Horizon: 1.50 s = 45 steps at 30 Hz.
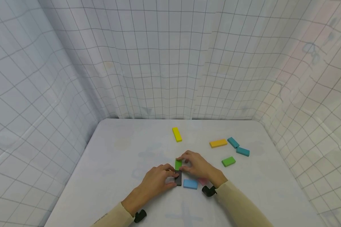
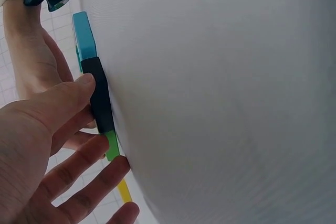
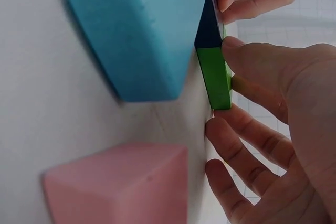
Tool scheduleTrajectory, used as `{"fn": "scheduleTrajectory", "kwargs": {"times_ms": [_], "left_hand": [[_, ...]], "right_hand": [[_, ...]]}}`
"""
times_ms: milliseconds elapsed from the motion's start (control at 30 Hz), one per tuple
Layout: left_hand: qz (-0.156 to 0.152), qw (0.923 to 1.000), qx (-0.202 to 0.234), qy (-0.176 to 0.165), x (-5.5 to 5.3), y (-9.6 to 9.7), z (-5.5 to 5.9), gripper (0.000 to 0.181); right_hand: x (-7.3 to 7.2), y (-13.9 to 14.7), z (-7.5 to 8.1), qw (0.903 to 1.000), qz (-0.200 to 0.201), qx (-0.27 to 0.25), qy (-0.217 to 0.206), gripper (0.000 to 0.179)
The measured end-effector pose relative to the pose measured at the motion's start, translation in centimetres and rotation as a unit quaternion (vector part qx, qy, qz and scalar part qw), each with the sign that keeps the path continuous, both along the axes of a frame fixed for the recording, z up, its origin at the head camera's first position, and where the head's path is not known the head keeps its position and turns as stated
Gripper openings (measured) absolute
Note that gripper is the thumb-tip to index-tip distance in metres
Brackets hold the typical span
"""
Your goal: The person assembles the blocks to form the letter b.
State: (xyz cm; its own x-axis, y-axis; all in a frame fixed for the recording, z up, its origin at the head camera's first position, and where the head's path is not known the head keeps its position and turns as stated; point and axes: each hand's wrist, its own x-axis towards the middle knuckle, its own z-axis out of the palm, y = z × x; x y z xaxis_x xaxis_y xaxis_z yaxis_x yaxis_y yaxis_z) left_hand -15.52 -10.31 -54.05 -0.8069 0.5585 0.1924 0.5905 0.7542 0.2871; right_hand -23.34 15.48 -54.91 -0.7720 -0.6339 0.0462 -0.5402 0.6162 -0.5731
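Note:
A black block (image 1: pixel 178 182) and a green block (image 1: pixel 178 164) lie end to end on the white table, the green one on the far side. My left hand (image 1: pixel 157 179) pinches the black block, its thumb at the near end and a fingertip close to the joint with the green. My right hand (image 1: pixel 198 166) holds the green block between thumb and fingers, as the right wrist view also shows. Just right of the black block lies a light blue block (image 1: pixel 190 184). Beside that is a pink block (image 3: pixel 142 182), partly hidden under my right wrist in the head view.
Farther back on the table (image 1: pixel 116 157) lie a yellow block (image 1: pixel 177 134) and an orange block (image 1: pixel 218 143). To the right are two teal blocks (image 1: pixel 242 151) touching at a corner, and another green block (image 1: pixel 228 161). Gridded white cloth (image 1: pixel 170 63) hangs around the table's back and sides.

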Motion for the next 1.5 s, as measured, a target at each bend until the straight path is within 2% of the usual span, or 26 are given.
{"fn": "scheduleTrajectory", "kwargs": {"times_ms": [433,667,1033,1333,1500], "left_hand": [[-0.012,0.9998,0.006,-0.012,-0.5,0.0,-0.2,0.033],[-0.017,0.9995,0.007,-0.025,-0.8,-0.1,-0.1,0.031],[-0.019,0.9985,0.000,-0.051,-1.3,0.0,0.0,0.031],[-0.019,0.9979,0.008,-0.062,-1.1,0.0,0.3,0.030],[-0.020,0.9976,0.010,-0.066,-1.1,0.1,0.2,0.030]], "right_hand": [[-0.1,0.3,0.1,0.9999,0.012,-0.003,0.000,0.034],[-0.8,0.4,0.4,0.9999,0.012,-0.005,-0.004,0.034],[-3.2,0.3,1.3,0.9997,-0.013,-0.015,0.014,0.037],[-5.9,0.1,1.7,0.9984,-0.024,-0.042,0.027,0.042],[-7.5,-0.1,1.3,0.9976,-0.033,-0.047,0.038,0.048]]}}
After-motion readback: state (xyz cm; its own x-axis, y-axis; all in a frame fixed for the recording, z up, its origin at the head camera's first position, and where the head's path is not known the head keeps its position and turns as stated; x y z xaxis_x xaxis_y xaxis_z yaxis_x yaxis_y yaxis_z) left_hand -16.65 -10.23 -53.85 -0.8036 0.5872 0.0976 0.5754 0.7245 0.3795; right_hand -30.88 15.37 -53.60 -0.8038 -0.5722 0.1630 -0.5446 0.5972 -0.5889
